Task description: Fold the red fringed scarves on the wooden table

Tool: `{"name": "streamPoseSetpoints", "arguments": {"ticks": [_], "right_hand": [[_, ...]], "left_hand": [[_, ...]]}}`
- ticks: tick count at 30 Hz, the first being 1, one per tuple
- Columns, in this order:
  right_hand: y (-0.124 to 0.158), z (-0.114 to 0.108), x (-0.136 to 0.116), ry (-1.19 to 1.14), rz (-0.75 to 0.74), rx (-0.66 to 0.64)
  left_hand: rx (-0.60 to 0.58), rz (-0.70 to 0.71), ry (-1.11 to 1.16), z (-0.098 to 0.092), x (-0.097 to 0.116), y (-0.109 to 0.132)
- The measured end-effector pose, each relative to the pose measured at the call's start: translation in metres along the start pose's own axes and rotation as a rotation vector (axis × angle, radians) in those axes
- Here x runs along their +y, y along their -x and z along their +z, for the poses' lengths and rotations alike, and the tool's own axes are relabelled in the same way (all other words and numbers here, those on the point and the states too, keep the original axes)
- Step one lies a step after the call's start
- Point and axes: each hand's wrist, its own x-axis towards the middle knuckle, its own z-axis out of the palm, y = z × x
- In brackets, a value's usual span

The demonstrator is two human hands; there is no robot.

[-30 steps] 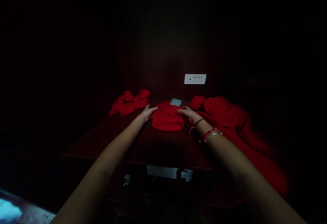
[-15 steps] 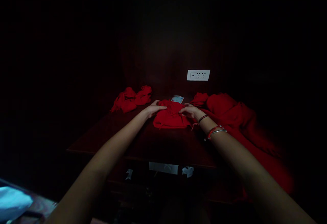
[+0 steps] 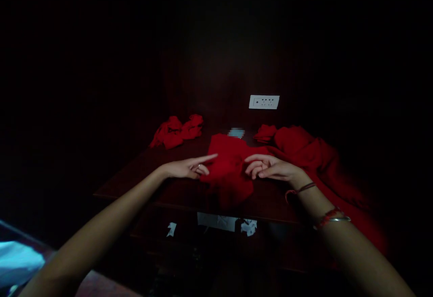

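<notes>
A piece of red cloth (image 3: 228, 150) lies between my two hands on the dark brown table (image 3: 145, 175); its near part is smeared by motion. At its left edge is my left hand (image 3: 189, 167), index finger stretched out and the other fingers loosely bent, a ring on one of them. My right hand (image 3: 270, 168) hovers by the cloth's right edge, its fingers apart and half curled. Neither hand grips the cloth; whether the fingertips touch it is unclear.
Crumpled red cloths (image 3: 172, 134) lie at the back left. A larger red fabric heap (image 3: 304, 148) covers the right side and hangs down. A pixelated phone-like device (image 3: 236, 133) rests behind the cloth, below a white wall socket (image 3: 264, 102). Whitish scraps (image 3: 249, 227) show under the tabletop.
Both hands have let go of the red cloth, drawn back toward me and moved apart. The cloth now spreads further toward the table's front edge.
</notes>
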Motion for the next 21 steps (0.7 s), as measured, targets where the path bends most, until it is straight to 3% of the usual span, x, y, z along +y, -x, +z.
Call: {"name": "streamPoseSetpoints", "arguments": {"ticks": [2,3,4,7,9,11,14,17,21], "right_hand": [[0.006,-0.001,0.004,0.101,0.048,-0.054],[0.003,-0.001,0.006,0.158,0.053,-0.032],[-0.002,-0.001,0.007,0.223,0.046,0.012],[-0.025,0.008,0.006,0.504,-0.022,0.133],[-0.033,0.020,0.001,0.723,-0.100,0.095],[-0.029,0.036,-0.002,0.895,-0.153,-0.041],[-0.009,0.057,0.002,1.023,-0.136,-0.192],[0.006,0.067,0.015,1.083,-0.142,-0.122],[0.002,0.060,0.021,0.951,-0.191,0.014]], "left_hand": [[-0.264,-0.040,-0.012,-0.002,-0.005,0.015],[-0.311,-0.040,-0.004,-0.006,-0.008,0.018],[-0.268,-0.029,-0.011,-0.009,-0.010,0.018],[0.032,-0.016,-0.121,-0.016,-0.015,0.006],[0.163,0.004,-0.297,-0.012,-0.014,-0.002],[0.125,0.074,-0.496,0.001,-0.011,-0.001],[-0.053,0.183,-0.661,0.028,-0.004,0.014],[-0.082,0.195,-0.719,0.047,0.000,0.028],[-0.041,0.202,-0.644,0.046,0.000,0.018]]}}
